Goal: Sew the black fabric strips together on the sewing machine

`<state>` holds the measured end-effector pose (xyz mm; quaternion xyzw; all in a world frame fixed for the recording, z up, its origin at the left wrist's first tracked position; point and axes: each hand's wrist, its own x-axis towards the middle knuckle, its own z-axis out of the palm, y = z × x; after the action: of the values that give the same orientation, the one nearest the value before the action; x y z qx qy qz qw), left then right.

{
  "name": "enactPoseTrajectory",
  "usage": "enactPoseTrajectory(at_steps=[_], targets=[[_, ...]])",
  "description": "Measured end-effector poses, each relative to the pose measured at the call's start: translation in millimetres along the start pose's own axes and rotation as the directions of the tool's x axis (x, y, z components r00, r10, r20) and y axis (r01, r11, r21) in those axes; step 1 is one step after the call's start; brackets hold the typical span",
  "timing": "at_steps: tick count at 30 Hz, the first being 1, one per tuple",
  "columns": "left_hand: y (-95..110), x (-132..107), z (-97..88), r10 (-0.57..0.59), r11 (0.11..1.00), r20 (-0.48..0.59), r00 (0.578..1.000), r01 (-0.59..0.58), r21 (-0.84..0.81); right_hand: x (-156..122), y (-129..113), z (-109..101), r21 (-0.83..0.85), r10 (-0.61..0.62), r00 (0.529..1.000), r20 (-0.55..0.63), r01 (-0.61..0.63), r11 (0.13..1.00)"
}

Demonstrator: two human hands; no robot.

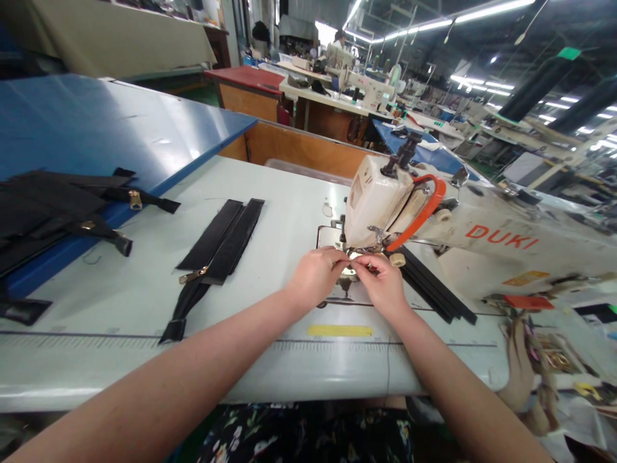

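Both of my hands meet at the needle area of a white sewing machine (371, 199). My left hand (318, 270) is closed in a pinch just left of the presser foot. Facing it, my right hand (383, 280) pinches too, its fingertips almost touching the left ones. Whatever lies between the fingertips is too small to make out. Left of my hands, a black zipper piece (224, 241) with a gold puller lies on the pale table. Several black strips (431, 286) rest under the machine arm, right of my right hand.
A pile of black zipper pieces (53, 212) lies at the left, partly on a blue tabletop (144, 122). A yellow tape strip (340, 330) and a ruler scale run along the table's front. An orange lever guard (424, 212) curves over the machine. Other machines stand behind.
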<state>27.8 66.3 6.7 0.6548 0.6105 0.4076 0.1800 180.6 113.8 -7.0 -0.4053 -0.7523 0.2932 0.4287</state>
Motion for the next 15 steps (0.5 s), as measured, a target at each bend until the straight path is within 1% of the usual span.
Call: enactPoseTrajectory(at_steps=[4, 11, 15], targets=[[-1.4, 2.6, 1.4, -0.010, 1.000, -0.021, 1.000, 0.010, 0.013, 0.0, 1.2, 1.1, -0.015, 0.017, 1.000, -0.015, -0.018, 1.000], [1.8, 6.4, 2.5, -0.072, 0.997, -0.098, 0.993, 0.074, 0.010, 0.4, 7.5, -0.7, -0.034, 0.045, 0.997, -0.070, -0.047, 0.998], [2.1, 6.7, 1.4, -0.080, 0.997, -0.117, 0.990, 0.082, 0.011, 0.5, 9.0, -1.7, -0.031, 0.053, 0.995, -0.079, -0.056, 0.998]])
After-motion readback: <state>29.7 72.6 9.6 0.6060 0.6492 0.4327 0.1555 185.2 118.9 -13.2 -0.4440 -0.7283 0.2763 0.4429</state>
